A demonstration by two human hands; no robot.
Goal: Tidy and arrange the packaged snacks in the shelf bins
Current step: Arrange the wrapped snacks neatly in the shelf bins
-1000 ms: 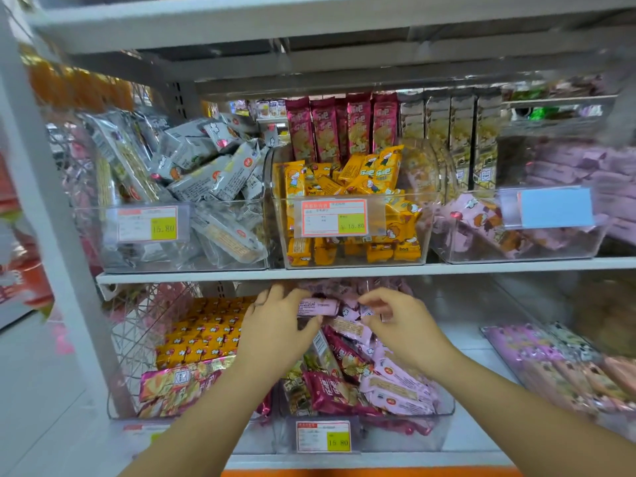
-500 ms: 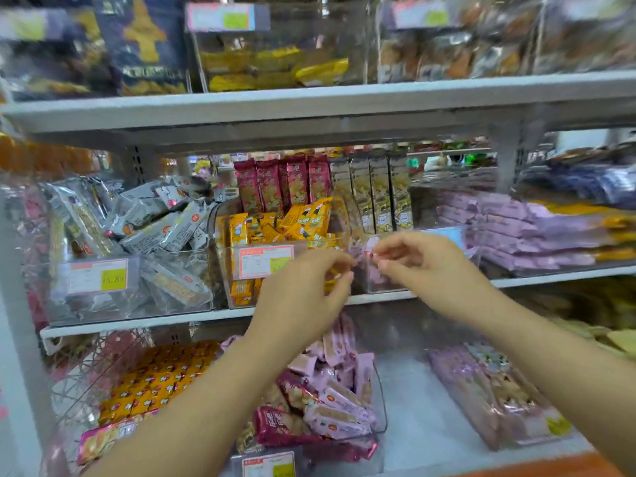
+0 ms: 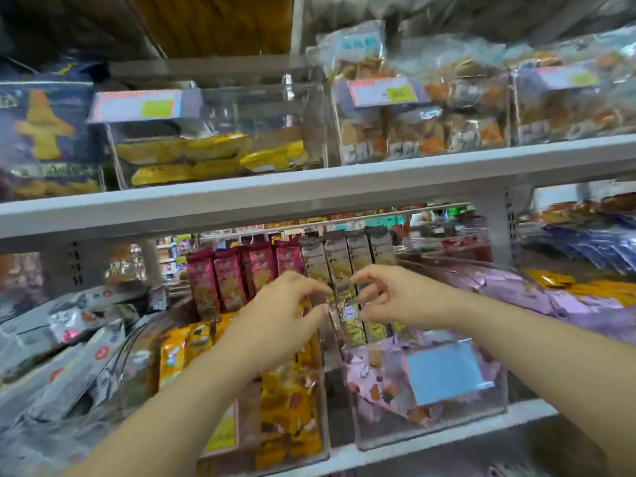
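- Right price tag point(image 3: 382, 91) at 1 o'clock on the upper shelf: red edge, yellow-green patch, digits too smeared to read.
- Left price tag point(image 3: 144, 106) at 10 o'clock: same pattern, also unreadable.
- Cracker bin point(image 3: 413, 132) under the right tag, full of orange-brown bagged snacks. Big grey letters on the bags, possibly "CRI".
- Yellow-bar bin point(image 3: 213, 132) under the left tag, holding flat yellow wrapped bars along the bottom.
- Middle shelf, 6 o'clock: yellow packets point(image 3: 292, 407) stacked in a clear bin.
- 5 o'clock: pink-packet bin point(image 3: 430, 432), clear, fronted by a blank blue tag point(image 3: 444, 373). Pink packets point(image 3: 364, 376) with brown figures inside.
- Behind, near centre: maroon packs point(image 3: 227, 277) upright in a row, with grey-olive boxes point(image 3: 339, 259) just beside at their 3 o'clock.
- Left hand point(image 3: 278, 318) and right hand point(image 3: 395, 297) raised at centre, above the gap between the yellow and pink bins, close but apart.
- Fingers curled on both, thumb and forefinger tips drawn near. Pinching anything or not: cannot tell through the blur.
- Silver-grey packets point(image 3: 86, 356) heaped at 8 o'clock; lilac packets point(image 3: 550, 304) at 3 o'clock.
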